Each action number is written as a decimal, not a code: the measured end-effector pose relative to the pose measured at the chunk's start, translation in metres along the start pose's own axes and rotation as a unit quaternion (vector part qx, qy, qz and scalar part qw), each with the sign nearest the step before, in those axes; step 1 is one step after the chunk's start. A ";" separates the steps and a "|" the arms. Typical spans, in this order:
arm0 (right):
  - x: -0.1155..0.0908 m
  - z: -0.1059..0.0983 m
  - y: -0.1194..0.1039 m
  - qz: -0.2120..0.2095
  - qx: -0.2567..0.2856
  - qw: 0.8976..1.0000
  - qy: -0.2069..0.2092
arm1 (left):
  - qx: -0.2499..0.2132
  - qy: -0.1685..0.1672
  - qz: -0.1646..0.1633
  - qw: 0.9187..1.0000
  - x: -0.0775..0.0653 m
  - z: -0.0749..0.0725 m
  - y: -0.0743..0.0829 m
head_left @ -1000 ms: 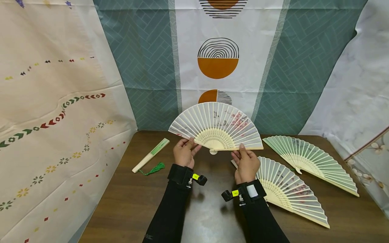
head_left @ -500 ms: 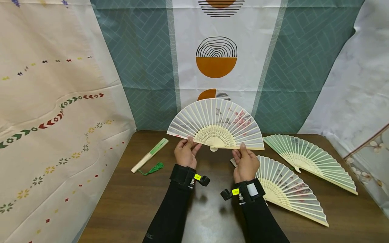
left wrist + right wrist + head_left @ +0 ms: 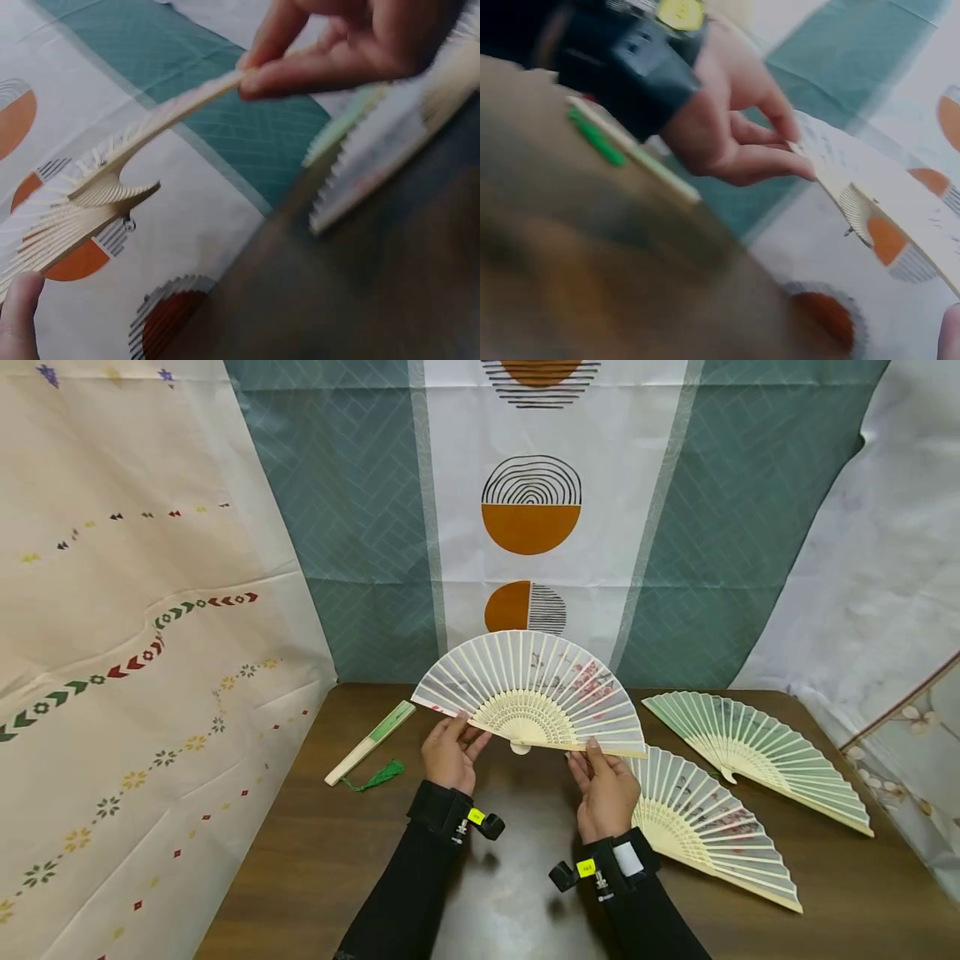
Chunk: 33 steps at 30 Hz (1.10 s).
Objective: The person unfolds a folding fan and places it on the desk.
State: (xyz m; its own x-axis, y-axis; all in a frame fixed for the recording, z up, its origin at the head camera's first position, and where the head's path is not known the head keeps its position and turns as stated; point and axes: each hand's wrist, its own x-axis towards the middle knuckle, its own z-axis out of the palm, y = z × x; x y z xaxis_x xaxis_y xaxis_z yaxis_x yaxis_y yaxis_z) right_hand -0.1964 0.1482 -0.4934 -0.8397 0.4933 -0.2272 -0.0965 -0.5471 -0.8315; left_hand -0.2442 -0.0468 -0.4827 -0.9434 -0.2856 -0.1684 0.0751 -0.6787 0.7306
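Both forearms reach forward over the table (image 3: 315,860), palms facing in. Right hand (image 3: 603,789) pinches the right end rib of the open fan (image 3: 534,697); left hand (image 3: 448,753) pinches the left one. Fan held spread above the table's middle: pale slatted wooden ribs, thin printed white leaf, semicircular.

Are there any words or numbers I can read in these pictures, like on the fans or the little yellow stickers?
Yellow sticker on the left wrist strap: dark marks, too small to read.
Yellow sticker on the right wrist strap: too small to read.
White label on the right wrist strap: no print can be seen.
Held fan: painted red blossoms; any writing is too fine to read.
Nothing can be read anywhere.
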 end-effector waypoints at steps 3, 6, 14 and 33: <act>-0.023 -0.020 0.005 0.030 -0.026 0.999 -0.027 | 0.049 -0.022 -0.004 0.999 -0.011 -0.019 0.004; -0.047 -0.039 0.008 0.066 -0.043 0.996 -0.047 | 0.111 -0.040 -0.027 0.993 -0.022 -0.039 0.011; -0.102 -0.083 0.012 0.166 -0.119 0.975 -0.085 | 0.213 -0.049 -0.093 0.971 -0.053 -0.089 0.024; -0.141 -0.127 0.013 0.236 -0.103 0.959 -0.118 | 0.353 -0.076 -0.165 0.918 -0.078 -0.111 0.032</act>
State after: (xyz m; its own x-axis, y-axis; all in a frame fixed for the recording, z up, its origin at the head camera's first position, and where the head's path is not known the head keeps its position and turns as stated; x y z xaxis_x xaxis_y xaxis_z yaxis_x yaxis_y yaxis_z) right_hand -0.0115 0.1579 -0.5371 -0.8637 0.0439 -0.5021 0.4111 -0.5149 -0.7523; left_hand -0.1323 -0.1211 -0.5194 -0.9151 -0.0086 -0.4032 -0.4010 -0.0879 0.9118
